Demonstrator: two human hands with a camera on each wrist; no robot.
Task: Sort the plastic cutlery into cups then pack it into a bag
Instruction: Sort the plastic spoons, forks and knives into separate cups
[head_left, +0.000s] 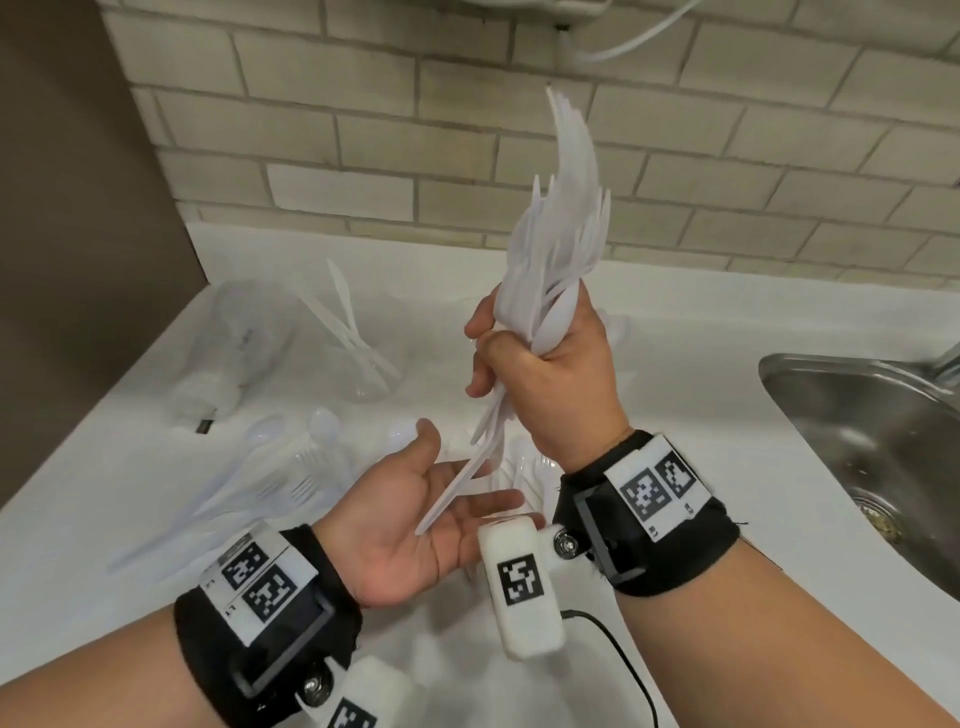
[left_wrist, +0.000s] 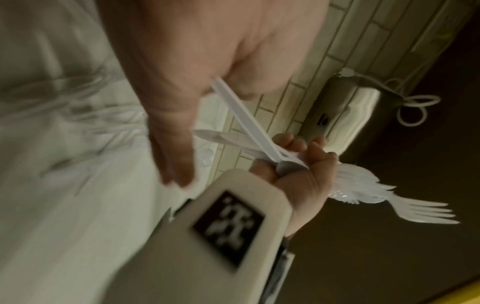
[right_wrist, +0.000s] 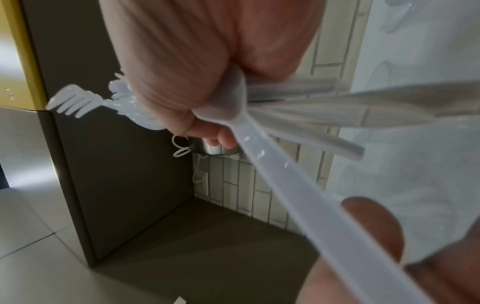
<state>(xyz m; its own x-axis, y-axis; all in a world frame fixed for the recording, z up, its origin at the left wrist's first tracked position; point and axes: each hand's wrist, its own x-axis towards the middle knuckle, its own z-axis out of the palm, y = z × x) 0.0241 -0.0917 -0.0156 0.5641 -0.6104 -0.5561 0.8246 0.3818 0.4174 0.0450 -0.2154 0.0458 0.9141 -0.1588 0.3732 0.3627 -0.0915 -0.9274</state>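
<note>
A fat bundle of white plastic cutlery (head_left: 558, 249) is clenched in the right hand (head_left: 545, 374), fist wrapped round the middle so fork tines and spoon bowls fan out above it and the handles poke out below. From the wrist views a fork head (left_wrist: 426, 211) is seen sticking out past the fist. The left hand (head_left: 415, 519) is held just below, palm up and fingers relaxed, nothing gripped; the longest handle tip is touched against its palm. To the left of that hand, a clear cup (head_left: 306, 467) lying on the white counter (head_left: 675, 364) is seen with forks and spoons spilling out. Further out beyond it, another clear cup (head_left: 363, 364) with a few knives is spotted, and a stack of clear cups (head_left: 218, 358) lying on its side. Off to the right of the right hand, a steel sink (head_left: 872, 441) is set into the counter.
</note>
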